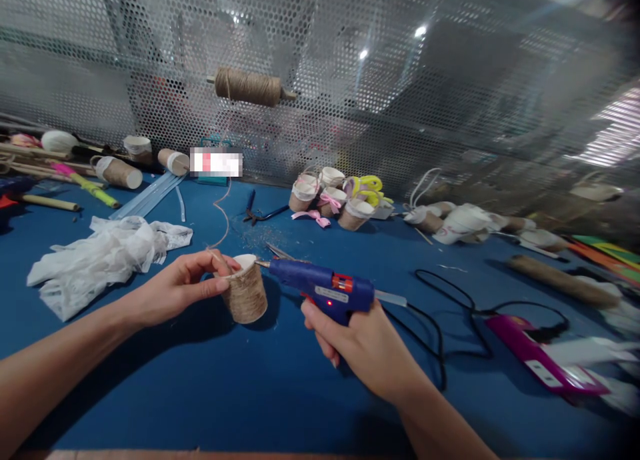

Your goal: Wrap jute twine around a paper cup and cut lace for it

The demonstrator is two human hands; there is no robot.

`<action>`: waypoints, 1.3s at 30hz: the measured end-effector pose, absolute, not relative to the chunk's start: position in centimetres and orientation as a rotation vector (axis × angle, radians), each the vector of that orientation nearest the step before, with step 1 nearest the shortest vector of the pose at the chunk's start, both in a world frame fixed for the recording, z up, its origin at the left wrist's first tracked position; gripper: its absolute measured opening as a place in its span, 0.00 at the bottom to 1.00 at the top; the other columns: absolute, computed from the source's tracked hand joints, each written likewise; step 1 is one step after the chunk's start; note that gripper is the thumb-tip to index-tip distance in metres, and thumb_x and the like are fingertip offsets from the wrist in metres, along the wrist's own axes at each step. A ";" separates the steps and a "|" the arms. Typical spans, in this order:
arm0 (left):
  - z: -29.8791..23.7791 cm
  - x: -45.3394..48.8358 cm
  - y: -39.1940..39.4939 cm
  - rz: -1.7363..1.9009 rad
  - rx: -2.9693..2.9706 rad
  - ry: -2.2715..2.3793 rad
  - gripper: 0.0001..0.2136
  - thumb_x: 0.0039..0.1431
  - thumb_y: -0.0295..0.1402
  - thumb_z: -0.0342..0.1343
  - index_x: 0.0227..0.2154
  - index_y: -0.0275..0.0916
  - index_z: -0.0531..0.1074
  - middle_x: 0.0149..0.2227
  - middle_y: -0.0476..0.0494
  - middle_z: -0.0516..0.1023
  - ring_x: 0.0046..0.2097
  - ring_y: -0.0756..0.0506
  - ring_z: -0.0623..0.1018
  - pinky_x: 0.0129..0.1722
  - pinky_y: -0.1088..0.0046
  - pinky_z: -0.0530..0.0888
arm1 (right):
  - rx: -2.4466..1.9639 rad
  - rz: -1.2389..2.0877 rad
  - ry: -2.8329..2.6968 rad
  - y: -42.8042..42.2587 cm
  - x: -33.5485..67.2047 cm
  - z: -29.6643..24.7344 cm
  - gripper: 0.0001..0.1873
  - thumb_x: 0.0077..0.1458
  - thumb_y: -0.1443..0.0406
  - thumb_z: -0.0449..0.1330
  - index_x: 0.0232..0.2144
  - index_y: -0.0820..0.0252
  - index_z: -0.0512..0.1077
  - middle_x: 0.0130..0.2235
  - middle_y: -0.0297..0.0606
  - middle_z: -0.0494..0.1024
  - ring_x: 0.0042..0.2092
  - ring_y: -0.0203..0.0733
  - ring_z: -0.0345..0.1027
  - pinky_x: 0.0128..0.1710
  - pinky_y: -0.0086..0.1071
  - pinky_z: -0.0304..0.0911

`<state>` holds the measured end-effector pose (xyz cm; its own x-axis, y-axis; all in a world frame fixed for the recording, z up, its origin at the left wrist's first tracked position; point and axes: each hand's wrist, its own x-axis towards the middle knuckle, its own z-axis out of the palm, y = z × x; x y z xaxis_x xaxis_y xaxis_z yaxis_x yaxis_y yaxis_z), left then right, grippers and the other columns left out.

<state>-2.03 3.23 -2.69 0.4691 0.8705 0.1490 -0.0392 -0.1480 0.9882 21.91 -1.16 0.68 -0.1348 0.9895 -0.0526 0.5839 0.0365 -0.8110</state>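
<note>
My left hand [183, 287] is closed on a small paper cup wrapped in jute twine [245, 290], thumb on its side and fingers at the rim, pinching the twine end. A strand of twine [223, 213] runs from the cup up to a spool [249, 87] mounted on the mesh wall. My right hand [357, 343] grips a blue hot glue gun [323, 288], whose red light is on. The nozzle points left and sits right at the cup's rim. The gun's black cord [440, 313] trails off to the right.
On the blue table lie crumpled white lace [100, 257], pliers [257, 213], a group of decorated cups with ribbons [330, 200], paper cups [117, 172] at back left, white cups [463, 221] at right, a magenta tool [537, 357] and a cardboard tube [560, 280].
</note>
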 end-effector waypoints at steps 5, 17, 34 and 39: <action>-2.6 -2.0 3.2 0.927 1.500 0.752 0.06 0.54 0.34 0.55 0.26 0.37 0.71 0.39 0.42 0.73 0.47 0.42 0.70 0.47 0.67 0.65 | -1.604 0.998 -1.743 -1.3 21.8 0.6 0.15 0.49 0.57 0.53 0.16 0.58 0.61 0.10 0.26 0.61 0.13 0.31 0.57 0.14 0.24 0.59; -2.5 -1.9 3.1 0.935 1.487 0.764 0.07 0.53 0.35 0.57 0.26 0.37 0.72 0.38 0.42 0.73 0.47 0.42 0.70 0.47 0.66 0.66 | -1.604 1.012 -1.735 -1.7 21.7 0.3 0.15 0.48 0.56 0.53 0.16 0.58 0.61 0.10 0.26 0.61 0.12 0.30 0.55 0.13 0.24 0.57; -2.2 -1.7 3.0 0.926 1.487 0.760 0.08 0.53 0.36 0.56 0.25 0.37 0.69 0.39 0.42 0.72 0.46 0.42 0.70 0.45 0.67 0.65 | -1.625 0.959 -1.737 -1.6 21.9 0.0 0.15 0.49 0.55 0.53 0.19 0.58 0.63 0.10 0.27 0.62 0.14 0.32 0.59 0.16 0.26 0.60; -2.5 -1.7 3.1 0.946 1.486 0.741 0.09 0.53 0.36 0.57 0.24 0.36 0.69 0.39 0.41 0.72 0.47 0.42 0.70 0.47 0.66 0.64 | -1.595 0.925 -1.821 -2.2 22.2 -0.9 0.15 0.49 0.54 0.54 0.19 0.59 0.65 0.11 0.29 0.63 0.13 0.32 0.58 0.13 0.25 0.58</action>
<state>-1.71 3.13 -2.45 0.4726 0.8689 0.1474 -0.0644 -0.1328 0.9890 22.19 -2.20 -0.90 -0.1508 0.9878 -0.0392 0.6146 0.0627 -0.7863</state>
